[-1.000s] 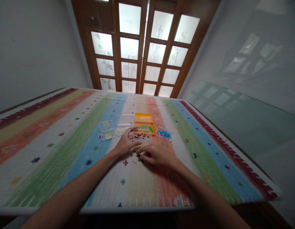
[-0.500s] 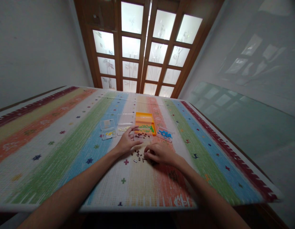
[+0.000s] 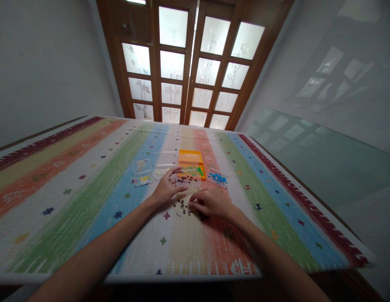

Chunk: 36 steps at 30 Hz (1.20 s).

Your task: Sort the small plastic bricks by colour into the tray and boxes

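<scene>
My left hand (image 3: 165,186) curves round the left end of a small clear plastic box (image 3: 199,183), thumb on the near side and fingers on the far side. Dark brown pieces (image 3: 186,179) lie inside that box. On the cloth just in front of it, more small brown pieces (image 3: 182,205) are scattered loosely. Over their right edge my right hand (image 3: 212,202) is bent down, its thumb and fingertips drawn together. What sits between those fingertips is too small to make out.
An orange tray (image 3: 179,155) with green pieces stands behind the brown box. To its right is a clear box of blue pieces (image 3: 218,178). Leftward are clear boxes with yellow pieces (image 3: 145,178) and pale pieces (image 3: 161,172). A striped tablecloth (image 3: 97,197) lies underneath.
My right hand has shifted very slightly left over the loose brown pieces. My left hand stays at the box. The camera view has tilted a little.
</scene>
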Available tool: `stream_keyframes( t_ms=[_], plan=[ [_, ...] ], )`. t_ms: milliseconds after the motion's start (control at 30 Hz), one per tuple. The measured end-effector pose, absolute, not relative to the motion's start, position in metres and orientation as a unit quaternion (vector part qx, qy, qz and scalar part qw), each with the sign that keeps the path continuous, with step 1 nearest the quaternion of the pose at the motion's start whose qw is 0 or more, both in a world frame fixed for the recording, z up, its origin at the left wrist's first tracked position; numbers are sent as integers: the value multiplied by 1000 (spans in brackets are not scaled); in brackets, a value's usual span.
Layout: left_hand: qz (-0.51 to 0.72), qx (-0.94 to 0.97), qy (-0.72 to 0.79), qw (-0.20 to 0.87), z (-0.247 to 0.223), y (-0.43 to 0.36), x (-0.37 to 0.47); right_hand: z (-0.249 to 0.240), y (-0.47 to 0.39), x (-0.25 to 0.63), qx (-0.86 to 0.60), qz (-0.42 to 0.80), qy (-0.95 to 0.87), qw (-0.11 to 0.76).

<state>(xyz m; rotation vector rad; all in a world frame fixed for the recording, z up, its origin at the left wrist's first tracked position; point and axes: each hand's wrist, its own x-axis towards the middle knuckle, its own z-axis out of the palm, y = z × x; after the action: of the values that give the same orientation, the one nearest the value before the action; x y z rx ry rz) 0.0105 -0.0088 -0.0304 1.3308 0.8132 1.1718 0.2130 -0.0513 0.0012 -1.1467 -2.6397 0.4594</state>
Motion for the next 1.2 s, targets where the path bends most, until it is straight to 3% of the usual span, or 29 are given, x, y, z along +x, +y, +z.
stream_keyframes(
  t_ms=[167, 600, 1200],
  plan=[
    [499, 563, 338, 566, -31, -9, 11, -1, -60, 206, -324, 199, -918, 111],
    [498, 568, 343, 558, -31, -9, 10, -3, -66, 201, -314, 197, -924, 88],
    [495, 565, 350, 559, -31, -8, 10, 5, -59, 211, -372, 166, -907, 102]
  ],
)
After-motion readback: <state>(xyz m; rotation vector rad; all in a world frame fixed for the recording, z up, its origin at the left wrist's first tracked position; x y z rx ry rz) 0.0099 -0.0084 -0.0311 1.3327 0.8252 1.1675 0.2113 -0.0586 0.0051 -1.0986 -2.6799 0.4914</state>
